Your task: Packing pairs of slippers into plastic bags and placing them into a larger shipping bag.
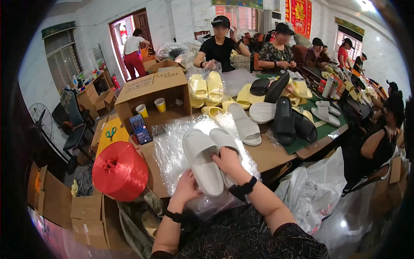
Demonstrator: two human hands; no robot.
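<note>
A pair of light grey slide slippers lies in front of me over a stack of clear plastic bags (170,149). My right hand (229,163) is closed on the right grey slipper (222,137), its thumb and fingers at the strap's edge. The left grey slipper (205,166) rests beside it, toe pointing away. My left hand (186,186) is at that slipper's left heel edge, fingers stretched forward by the bags; some fingertips are partly hidden. Each wrist has a black band.
A big red twine roll (120,171) and a phone (140,129) stand left, before an open cardboard box (151,88) with yellow cups. Black, grey and yellow slippers (283,121) pile up at right. White sacks (310,185) hang at the table's right side. Several people sit across.
</note>
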